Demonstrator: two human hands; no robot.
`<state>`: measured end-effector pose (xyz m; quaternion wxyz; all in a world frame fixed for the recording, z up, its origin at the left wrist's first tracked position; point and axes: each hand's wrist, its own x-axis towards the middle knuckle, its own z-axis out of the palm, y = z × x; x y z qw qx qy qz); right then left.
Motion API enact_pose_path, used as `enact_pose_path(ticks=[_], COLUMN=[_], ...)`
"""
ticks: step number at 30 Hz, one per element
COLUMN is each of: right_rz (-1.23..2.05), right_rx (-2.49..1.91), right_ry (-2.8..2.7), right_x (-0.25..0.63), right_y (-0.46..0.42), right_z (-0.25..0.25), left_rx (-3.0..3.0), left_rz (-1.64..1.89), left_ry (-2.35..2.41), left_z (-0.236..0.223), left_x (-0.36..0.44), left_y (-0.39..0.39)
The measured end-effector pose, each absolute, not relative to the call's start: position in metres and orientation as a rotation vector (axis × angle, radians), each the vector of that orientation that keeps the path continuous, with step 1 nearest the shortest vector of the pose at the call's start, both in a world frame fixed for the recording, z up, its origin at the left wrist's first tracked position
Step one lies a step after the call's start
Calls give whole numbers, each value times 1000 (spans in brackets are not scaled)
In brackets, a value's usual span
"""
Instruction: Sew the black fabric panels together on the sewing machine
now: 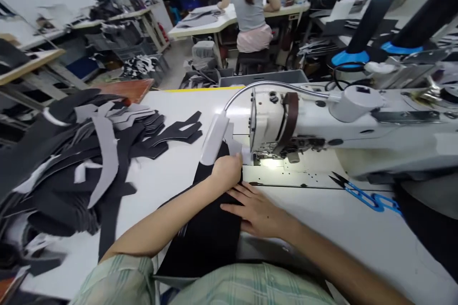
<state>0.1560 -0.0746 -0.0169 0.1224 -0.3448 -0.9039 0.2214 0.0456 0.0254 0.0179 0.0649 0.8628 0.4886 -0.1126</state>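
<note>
A long black fabric piece [214, 233] runs from my lap up across the white table to the left side of the sewing machine head [268, 119]. My left hand [227, 171] is closed on this fabric near its upper end, fingers curled, just left of the needle area. Pale grey pieces [234, 145] lie beyond that hand. Below it, my right hand [259, 210] lies flat with fingers spread, its fingertips on the fabric's right edge. The lamp head [214, 139] hangs over the fabric's upper end. The needle itself is too small to make out.
Blue-handled thread snips [365, 196] lie right of the needle plate. Dark and grey cut pieces [71, 171] are heaped on the left. More dark fabric [429, 214] hangs at the right edge. Another person [250, 9] sits at a far table, beyond a grey bin [265, 77].
</note>
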Motion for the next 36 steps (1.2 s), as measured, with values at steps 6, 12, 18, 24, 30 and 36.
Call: enact_pose_path(ticks=[6,12,18,24,30,36], right_rz=[407,477,678,603,483,497], right_rx=[-1158,-1140,-1041,-1104,-1100,-1076], right_ry=[-2612,-2610,-2573,-2576,-2535,-2544], right_x=[160,162,178,170,162,161], right_y=[-89,-91,-75,-83,-89,-87], right_z=[-30,-23,-15,-21,-33,-38], left_rx=[2791,2598,2909,3110,2873,2750], left_rz=[59,490,428,62,303,441], left_ry=[1303,1406,1785,1029,909,1016], left_z=[10,7,48,18,-3,-10], left_x=[20,-30,-22,35,50,46], left_y=[14,21,32,23,4,-6])
